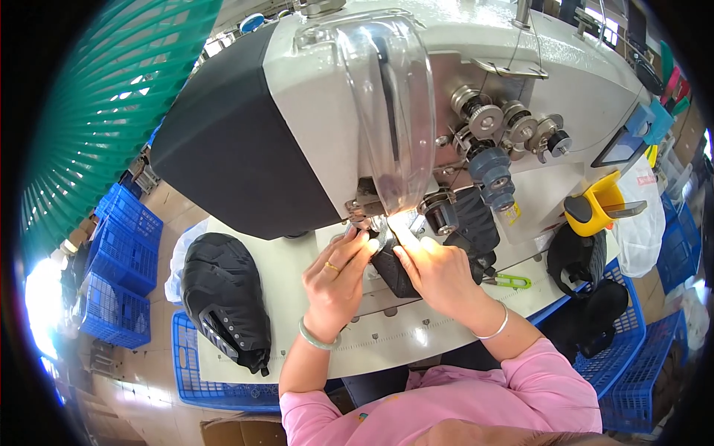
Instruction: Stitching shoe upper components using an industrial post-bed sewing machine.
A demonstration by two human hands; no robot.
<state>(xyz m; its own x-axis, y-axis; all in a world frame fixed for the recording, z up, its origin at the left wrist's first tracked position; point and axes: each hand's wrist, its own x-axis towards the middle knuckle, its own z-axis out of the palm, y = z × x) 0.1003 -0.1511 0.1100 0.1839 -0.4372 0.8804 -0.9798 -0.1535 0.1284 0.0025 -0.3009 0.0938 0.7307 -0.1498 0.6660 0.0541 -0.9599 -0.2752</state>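
Observation:
A black shoe upper (393, 272) lies on the bed of a large white industrial sewing machine (312, 111), beneath its needle area. My left hand (336, 279) grips the upper's left edge, fingertips drawn together close to the presser foot. On the other side my right hand (440, 276) pinches the same piece, index finger stretched toward the lit needle and thumb bent below it. The machine head and my fingers hide the needle point and the seam. More black material (473, 227) lies just beyond my right hand.
Left on the table (297, 357) rests another black shoe upper (225, 301). Green thread snips (512, 281) lie to the right, near a yellow holder (593, 207). A blue basket (632, 327) holds black pieces; blue crates (117, 305) stand left. A green fan guard (111, 104) looms upper left.

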